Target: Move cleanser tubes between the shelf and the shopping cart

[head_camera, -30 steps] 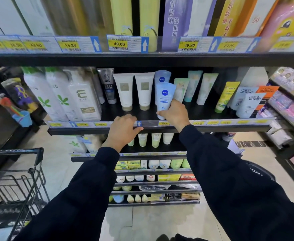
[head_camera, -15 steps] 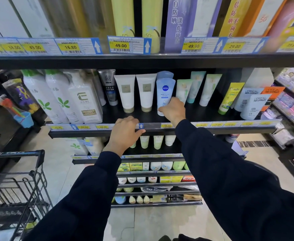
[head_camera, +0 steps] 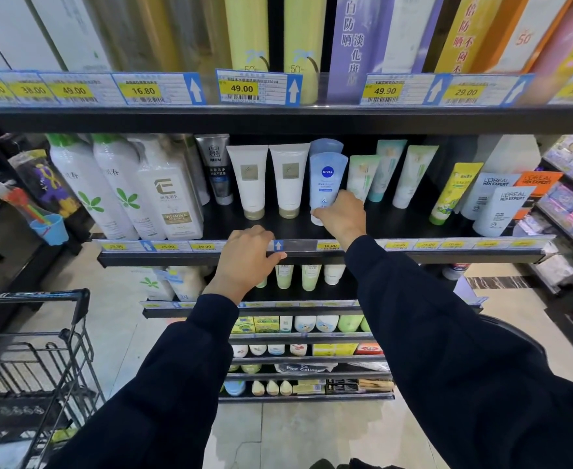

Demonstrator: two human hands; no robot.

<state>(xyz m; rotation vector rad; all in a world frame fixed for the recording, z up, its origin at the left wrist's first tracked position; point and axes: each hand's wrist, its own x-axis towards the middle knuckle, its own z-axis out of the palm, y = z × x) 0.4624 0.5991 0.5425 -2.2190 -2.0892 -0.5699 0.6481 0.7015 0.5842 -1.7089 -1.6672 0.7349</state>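
A pale blue Nivea cleanser tube stands cap-down on the black shelf, in front of a second blue tube. My right hand grips its lower end, fingers curled round the cap. To its left stand two white tubes with gold caps. My left hand rests on the shelf's front price rail with curled fingers, holding nothing I can make out. The black wire shopping cart stands at the lower left.
Green-leaf spray cans and a white lotion bottle fill the shelf's left part. Mint, yellow and L'Oreal tubes stand at the right. Lower shelves carry more tubes. Another display stands at the far right, and tiled floor lies below.
The Nivea tube has gone from tilted forward in my right hand to standing back on the shelf in line with the others. My left hand has barely moved.
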